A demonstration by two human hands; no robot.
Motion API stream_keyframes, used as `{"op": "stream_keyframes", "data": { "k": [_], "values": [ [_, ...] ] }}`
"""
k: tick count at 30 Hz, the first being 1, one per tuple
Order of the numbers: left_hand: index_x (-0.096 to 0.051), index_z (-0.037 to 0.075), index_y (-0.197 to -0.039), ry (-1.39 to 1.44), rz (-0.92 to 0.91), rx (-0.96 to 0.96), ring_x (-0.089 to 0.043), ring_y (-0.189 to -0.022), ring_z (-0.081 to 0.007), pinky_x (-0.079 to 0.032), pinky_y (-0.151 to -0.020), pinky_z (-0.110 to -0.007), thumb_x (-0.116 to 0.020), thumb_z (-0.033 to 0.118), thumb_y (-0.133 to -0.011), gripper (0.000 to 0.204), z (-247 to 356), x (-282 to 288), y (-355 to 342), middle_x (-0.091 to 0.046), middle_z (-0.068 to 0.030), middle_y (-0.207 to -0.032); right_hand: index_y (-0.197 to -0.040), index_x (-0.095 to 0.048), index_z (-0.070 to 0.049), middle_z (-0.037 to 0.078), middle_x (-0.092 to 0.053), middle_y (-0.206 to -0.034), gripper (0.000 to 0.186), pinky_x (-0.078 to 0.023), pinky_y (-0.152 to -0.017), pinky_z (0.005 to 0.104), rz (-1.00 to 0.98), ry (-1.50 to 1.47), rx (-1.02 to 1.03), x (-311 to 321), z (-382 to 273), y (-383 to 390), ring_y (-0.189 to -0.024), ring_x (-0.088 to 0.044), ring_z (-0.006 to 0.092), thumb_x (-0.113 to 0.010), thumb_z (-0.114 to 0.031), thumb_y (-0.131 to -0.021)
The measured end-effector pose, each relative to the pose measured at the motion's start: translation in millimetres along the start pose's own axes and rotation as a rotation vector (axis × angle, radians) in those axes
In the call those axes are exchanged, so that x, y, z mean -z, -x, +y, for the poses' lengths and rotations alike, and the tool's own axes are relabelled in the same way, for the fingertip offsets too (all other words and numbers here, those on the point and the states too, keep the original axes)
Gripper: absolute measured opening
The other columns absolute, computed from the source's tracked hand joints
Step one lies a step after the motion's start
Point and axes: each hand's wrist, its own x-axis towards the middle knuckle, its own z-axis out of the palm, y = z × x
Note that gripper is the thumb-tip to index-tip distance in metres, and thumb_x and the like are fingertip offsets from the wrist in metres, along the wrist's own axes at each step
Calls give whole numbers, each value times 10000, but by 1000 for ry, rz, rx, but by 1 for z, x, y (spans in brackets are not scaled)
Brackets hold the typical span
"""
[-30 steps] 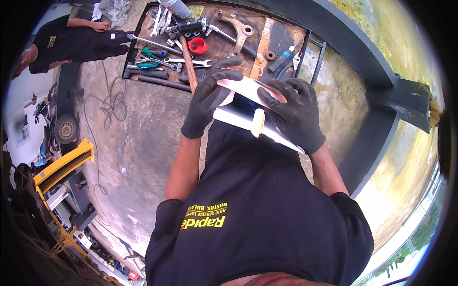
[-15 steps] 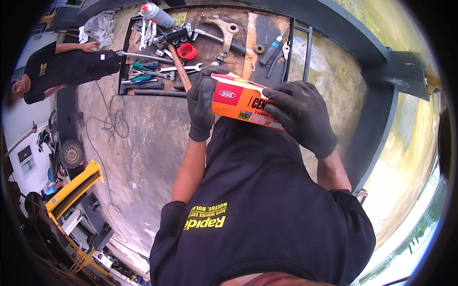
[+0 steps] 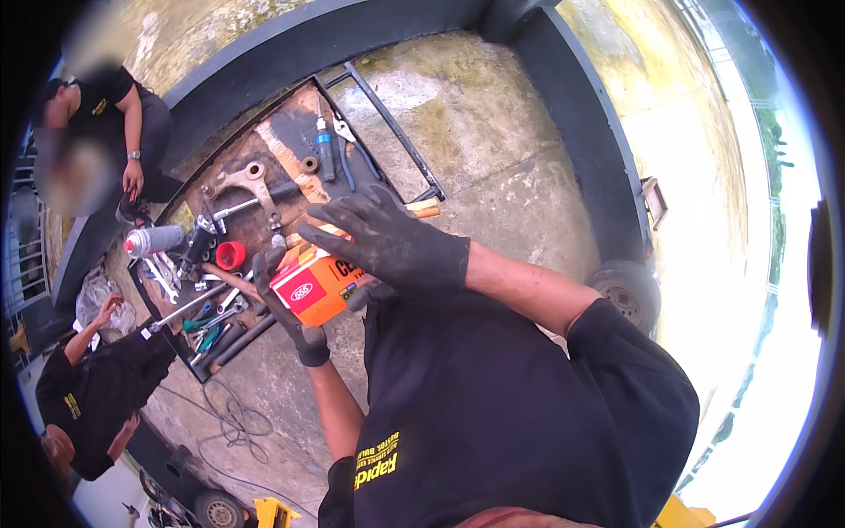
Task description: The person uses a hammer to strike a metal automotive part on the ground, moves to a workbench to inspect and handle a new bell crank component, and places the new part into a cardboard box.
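Observation:
Both my hands wear dark work gloves. An orange cardboard box [image 3: 330,295] with a red panel is held before my chest, slightly tilted. My left hand [image 3: 295,312] is closed around its left end, thumb on the near side. My right hand [image 3: 400,242] lies over its right end, with long fingers stretched across the top and the thumb at the front. The right glove covers much of the box's top and right side, so its contents cannot be seen. A tan strip [image 3: 423,209] shows behind the right hand; I cannot tell what it is.
Beyond the box lies a black-framed tray [image 3: 290,113] with a control arm [image 3: 245,182], spanners [image 3: 164,280], a hammer [image 3: 233,279], a red cup [image 3: 231,255], a spray can [image 3: 154,240] and pliers [image 3: 348,136]. Two people are at left. A cable [image 3: 238,422] crosses the floor.
My view has swung right, bringing a second person in at upper left. The box is still in my hands; my right hand has shifted further over its top.

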Motion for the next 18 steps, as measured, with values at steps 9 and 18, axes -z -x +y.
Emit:
{"op": "stream_keyframes", "data": {
  "k": [9,18],
  "values": [
    [-109,130,-1648,-437,-13,58,-485,-1394,-313,-456,-1143,-468,-420,649,-1057,846,-21,-2,10,-379,-166,-1589,-1427,-556,-125,104,-611,-1262,812,-425,-1011,512,60,-33,-259,-15,7,45,-1181,-564,330,-885,-290,-704],
    [-557,46,-1237,184,267,408,-711,-1035,-261,-616,-882,-401,-402,470,-1116,467,-56,-45,-9,-668,-125,-1185,-1348,-574,-31,179,-619,-1213,793,-450,-1002,500,326,-248,-98,3,77,113,-1165,-586,378,-896,-305,-678]
  ]
}}
